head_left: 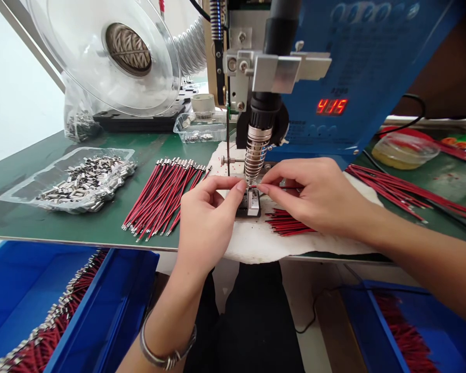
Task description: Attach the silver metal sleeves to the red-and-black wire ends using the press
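My left hand is closed in a pinch at the left of a small metal fixture; whatever lies between its fingertips is too small to make out. From the other side, my right hand pinches a thin red and black wire, its end reaching toward the fixture. Directly above, the spring-wrapped soldering iron of a bench machine points down, its tip close to the fingertips. Under my right hand lies a bundle of red and black wires on a white cloth.
Left on the green table are wires with metal ends and a clear tray of metal connectors. The blue control box stands behind. More wires lie right. Blue bins holding wires sit below the table's edge.
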### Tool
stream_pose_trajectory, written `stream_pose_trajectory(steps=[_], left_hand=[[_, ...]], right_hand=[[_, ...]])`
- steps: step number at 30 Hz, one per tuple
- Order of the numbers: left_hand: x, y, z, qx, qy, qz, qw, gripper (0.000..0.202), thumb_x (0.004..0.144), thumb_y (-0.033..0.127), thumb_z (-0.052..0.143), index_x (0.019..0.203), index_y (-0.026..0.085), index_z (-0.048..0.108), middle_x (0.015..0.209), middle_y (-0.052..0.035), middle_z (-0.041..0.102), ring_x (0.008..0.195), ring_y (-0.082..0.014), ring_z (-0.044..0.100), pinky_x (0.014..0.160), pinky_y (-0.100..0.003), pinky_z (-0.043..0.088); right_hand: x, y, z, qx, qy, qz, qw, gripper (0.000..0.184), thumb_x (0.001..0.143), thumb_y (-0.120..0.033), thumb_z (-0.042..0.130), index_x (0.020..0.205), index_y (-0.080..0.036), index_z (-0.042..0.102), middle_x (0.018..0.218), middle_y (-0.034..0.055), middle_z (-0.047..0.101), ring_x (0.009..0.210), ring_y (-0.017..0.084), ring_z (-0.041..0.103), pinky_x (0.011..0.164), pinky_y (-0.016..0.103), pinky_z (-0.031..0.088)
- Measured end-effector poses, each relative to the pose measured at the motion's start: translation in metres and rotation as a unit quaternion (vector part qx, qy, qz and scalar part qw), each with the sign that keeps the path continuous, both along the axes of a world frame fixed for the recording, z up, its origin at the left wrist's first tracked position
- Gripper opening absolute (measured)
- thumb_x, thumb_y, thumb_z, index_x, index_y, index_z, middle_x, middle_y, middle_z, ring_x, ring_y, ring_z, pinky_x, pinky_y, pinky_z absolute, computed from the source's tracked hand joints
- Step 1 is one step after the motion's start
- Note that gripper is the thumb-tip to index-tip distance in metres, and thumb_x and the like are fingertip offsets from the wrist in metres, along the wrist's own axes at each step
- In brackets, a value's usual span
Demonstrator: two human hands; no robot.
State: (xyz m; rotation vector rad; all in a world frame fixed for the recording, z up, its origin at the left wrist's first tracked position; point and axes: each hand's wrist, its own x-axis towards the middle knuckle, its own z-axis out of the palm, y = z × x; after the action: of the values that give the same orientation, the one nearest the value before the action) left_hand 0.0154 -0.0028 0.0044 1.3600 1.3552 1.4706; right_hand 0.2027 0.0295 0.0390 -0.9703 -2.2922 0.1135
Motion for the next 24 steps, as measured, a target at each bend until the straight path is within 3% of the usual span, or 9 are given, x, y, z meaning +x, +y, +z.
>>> stream_pose_trajectory(steps=[4,10,17,24], left_hand=[[-0.0002,0.0009,-0.0003,0.013,0.004,-0.003,1.0,0.02,0.084,0.039,0.078,0.088,0.019,0.078,0.084,-0.0055,0.074,0.074,-0.017,0.066,0.063,-0.025,0.049],[-0.0003,0.0002,0.0003,0.015,0.009,-0.009,1.0,0.027,0.085,0.045,0.076,0.088,0.018,0.078,0.063,-0.0022,0.063,0.071,-0.018,0.064,0.06,-0.025,0.048],[0.0002,0.0001,0.0,0.003,0.003,-0.003,1.0,0.024,0.084,0.041,0.077,0.087,0.018,0.078,0.082,-0.0055,0.073,0.073,-0.0169,0.065,0.062,-0.025,0.048],[0.0002,-0.0001,0.0008,-0.003,0.016,-0.001,1.0,0.022,0.084,0.04,0.077,0.085,0.019,0.078,0.083,-0.0055,0.074,0.07,-0.0153,0.064,0.06,-0.025,0.045]], right_hand=[[0.0029,0.0031,-0.0013,0.032,-0.005,0.021,0.999,0.009,0.092,-0.02,0.067,0.091,-0.017,0.075,0.08,-0.0012,0.076,0.061,0.011,0.062,0.059,0.027,0.043],[0.0049,0.0064,-0.001,0.066,-0.012,0.067,0.996,0.011,0.094,-0.019,0.064,0.094,-0.015,0.075,0.084,0.0019,0.077,0.071,0.013,0.068,0.064,0.026,0.047],[0.0065,0.0078,0.0005,0.069,-0.033,0.074,0.994,0.013,0.093,-0.015,0.062,0.09,-0.017,0.074,0.084,0.0027,0.077,0.072,0.016,0.068,0.064,0.028,0.049],[0.0066,0.009,0.0004,0.059,-0.027,0.091,0.994,0.012,0.094,-0.015,0.063,0.093,-0.016,0.074,0.083,0.0015,0.077,0.071,0.014,0.068,0.061,0.027,0.048]])
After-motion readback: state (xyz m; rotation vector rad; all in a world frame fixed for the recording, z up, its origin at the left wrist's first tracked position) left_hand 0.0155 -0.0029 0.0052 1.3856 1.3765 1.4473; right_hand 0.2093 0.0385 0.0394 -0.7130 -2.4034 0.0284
